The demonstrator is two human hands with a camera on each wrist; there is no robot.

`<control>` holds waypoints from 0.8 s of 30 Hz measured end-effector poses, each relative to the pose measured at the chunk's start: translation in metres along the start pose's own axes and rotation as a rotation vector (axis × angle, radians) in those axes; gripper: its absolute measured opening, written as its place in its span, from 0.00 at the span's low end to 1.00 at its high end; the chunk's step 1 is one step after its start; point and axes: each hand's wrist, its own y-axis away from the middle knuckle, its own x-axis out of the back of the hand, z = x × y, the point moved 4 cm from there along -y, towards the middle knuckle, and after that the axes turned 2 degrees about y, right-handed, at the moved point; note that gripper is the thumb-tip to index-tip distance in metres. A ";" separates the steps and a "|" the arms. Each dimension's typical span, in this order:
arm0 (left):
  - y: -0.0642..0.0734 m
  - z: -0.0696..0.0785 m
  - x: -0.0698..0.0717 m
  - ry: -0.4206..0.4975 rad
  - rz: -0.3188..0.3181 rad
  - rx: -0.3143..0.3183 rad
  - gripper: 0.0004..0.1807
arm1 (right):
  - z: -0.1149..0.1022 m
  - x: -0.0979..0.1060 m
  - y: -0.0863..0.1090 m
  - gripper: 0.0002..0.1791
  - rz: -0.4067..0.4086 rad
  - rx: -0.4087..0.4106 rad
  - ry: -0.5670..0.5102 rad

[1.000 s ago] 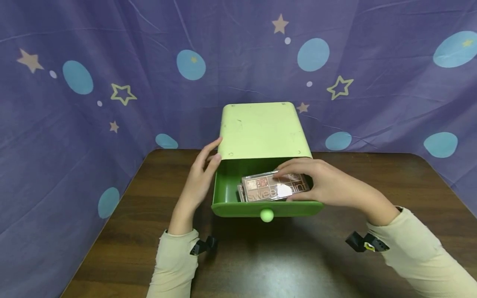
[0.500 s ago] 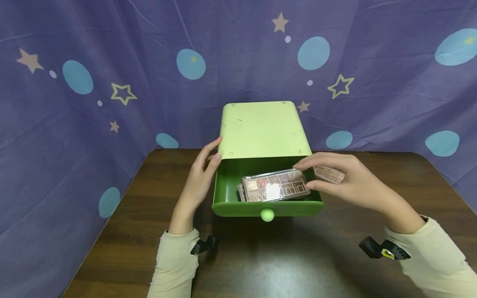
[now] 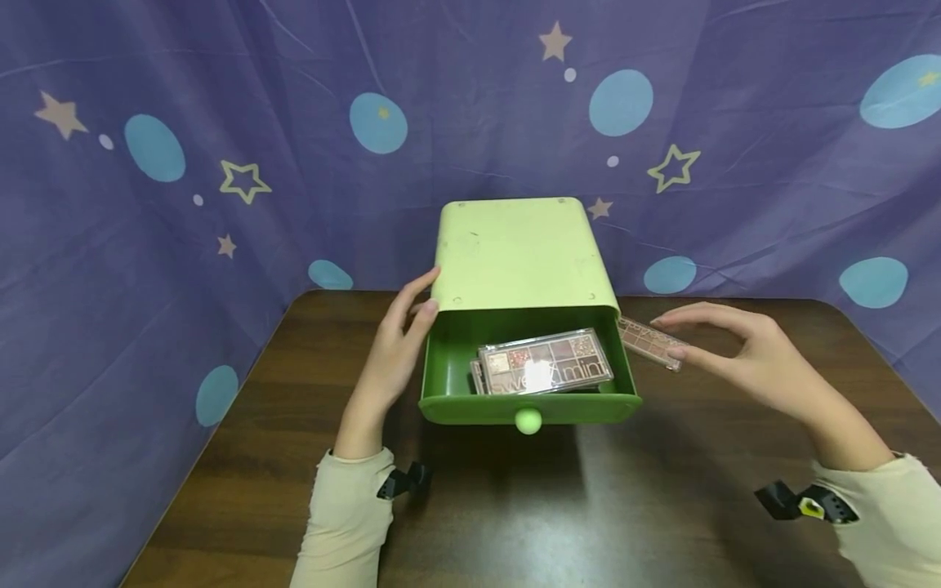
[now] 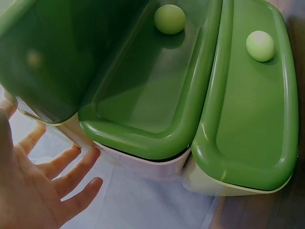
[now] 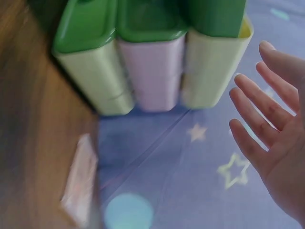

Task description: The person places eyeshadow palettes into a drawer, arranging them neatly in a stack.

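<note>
My left hand rests its straight fingers against the left side of a light-green drawer unit. The unit's green top drawer is pulled out. Inside it an eyeshadow palette with a clear lid lies on top of another, of which only an edge shows. A second, narrower eyeshadow palette lies on the table right of the unit. My right hand hovers above that palette, fingers spread and holding nothing; the right wrist view shows the hand apart from it.
In the left wrist view, a middle drawer and a bottom drawer, both with round knobs, are pushed in below the top one. The brown wooden table reaches back to a purple curtain with stars and dots.
My right hand has drawn away from the palette in the drawer and moved right, over the palette on the table. My left hand stays on the unit's side.
</note>
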 end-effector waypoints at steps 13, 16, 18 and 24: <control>0.002 -0.001 0.004 0.008 0.003 0.000 0.25 | 0.090 -0.025 0.019 0.18 -0.026 -0.283 0.022; 0.002 0.000 0.002 0.005 -0.002 0.002 0.26 | 0.109 -0.031 0.024 0.19 -0.036 -0.309 0.067; 0.001 0.000 0.001 0.000 -0.005 0.005 0.26 | 0.119 -0.034 0.027 0.21 -0.048 -0.321 0.090; 0.001 0.001 0.000 -0.009 -0.005 0.000 0.26 | 0.148 -0.042 0.032 0.26 -0.093 -0.367 0.066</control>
